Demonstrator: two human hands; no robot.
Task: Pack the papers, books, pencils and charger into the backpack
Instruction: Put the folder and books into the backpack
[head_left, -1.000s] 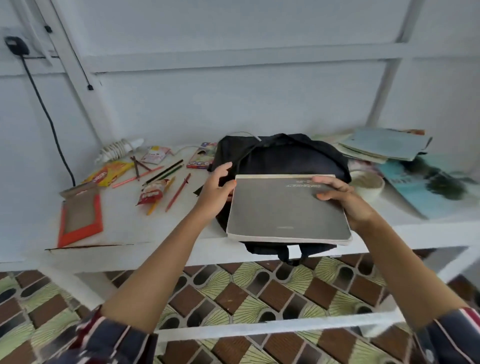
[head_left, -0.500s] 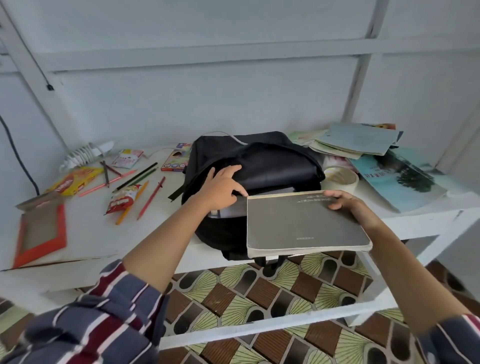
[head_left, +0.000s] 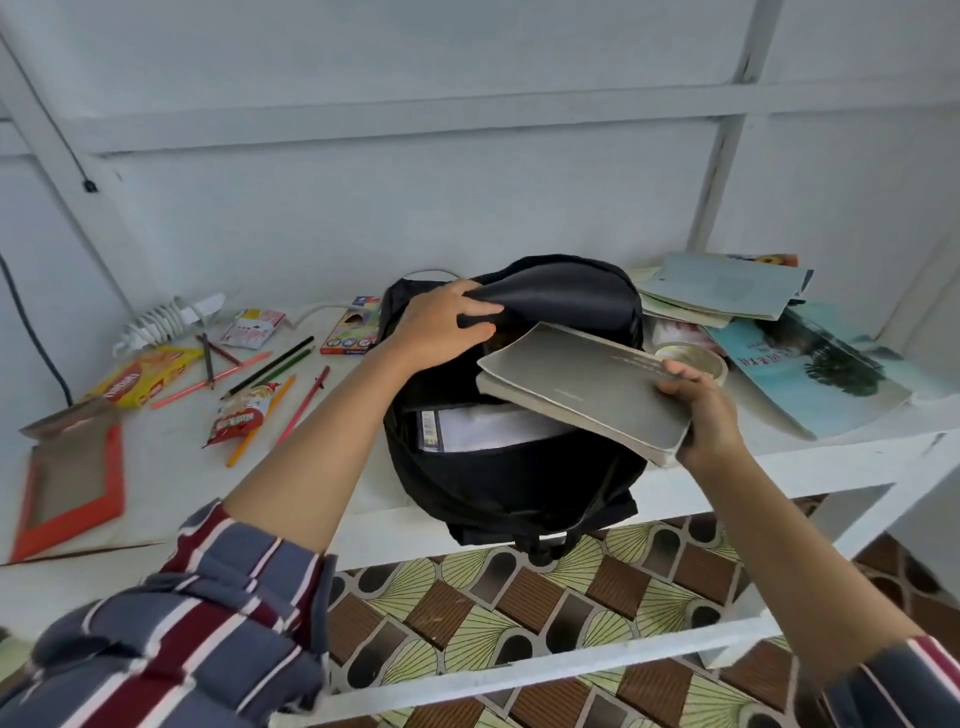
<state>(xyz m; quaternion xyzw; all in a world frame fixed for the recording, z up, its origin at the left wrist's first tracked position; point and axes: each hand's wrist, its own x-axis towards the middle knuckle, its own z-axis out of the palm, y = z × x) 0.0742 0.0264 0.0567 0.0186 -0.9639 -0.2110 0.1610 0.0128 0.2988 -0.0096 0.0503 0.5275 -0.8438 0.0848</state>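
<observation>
Half a second ago my left hand (head_left: 441, 325) lay flat on the closed top of the black backpack (head_left: 514, 478); now its fingers are clamped on the flap and hold it lifted, so the mouth gapes open. The grey book (head_left: 587, 387) has moved too: before it sat level at the table's front edge, now it tilts with its far corner over the opening. My right hand (head_left: 704, 415) grips its near right corner, thumb on the cover, fingers closed underneath.

I count one backpack, one book in hand, and one white bundle of papers (head_left: 483, 431) already inside the bag. On the right lies a pile of books (head_left: 727, 291) whose number I cannot tell, with one large blue book (head_left: 810, 374) beside it and one roll of tape (head_left: 693, 358) just behind the grey book. On the left are about eight loose pencils (head_left: 270, 371), one white charger (head_left: 166, 317) with its cord wound, one pencil box (head_left: 350, 332), three snack packets and one orange frame (head_left: 70, 483).

The backpack's bottom hangs over the front edge of the white table (head_left: 156, 457). Bare tabletop lies between the pencils and the bag. The opening is wider than the book's leading corner.
</observation>
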